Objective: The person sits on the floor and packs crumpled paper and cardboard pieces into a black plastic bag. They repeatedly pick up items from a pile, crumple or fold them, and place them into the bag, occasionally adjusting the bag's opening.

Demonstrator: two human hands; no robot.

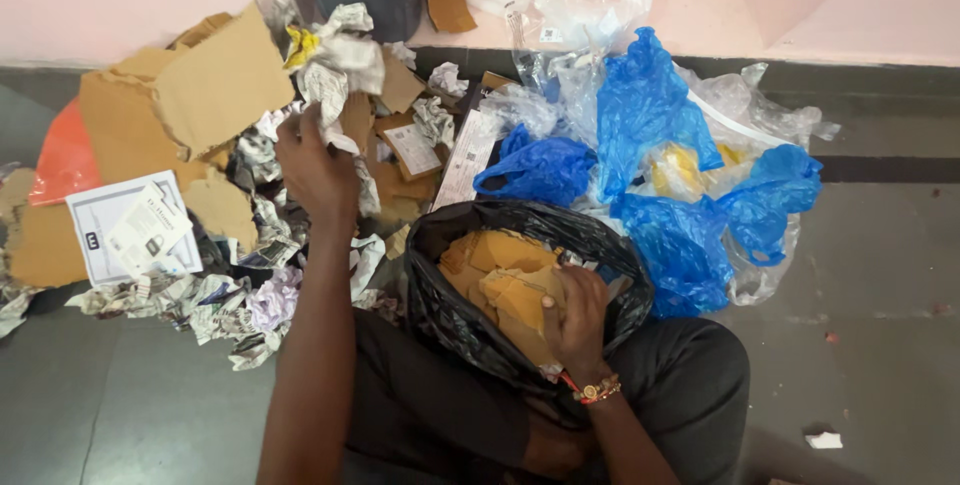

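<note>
Left hand (315, 170) closed around crumpled newspaper (338, 65) lifted over the pile of torn cardboard (205, 90), right hand (578, 317) with fingers pressed down on cardboard scraps (500, 275) inside the black bag (450, 315), blue plastic bags (650, 145) just beside.
</note>
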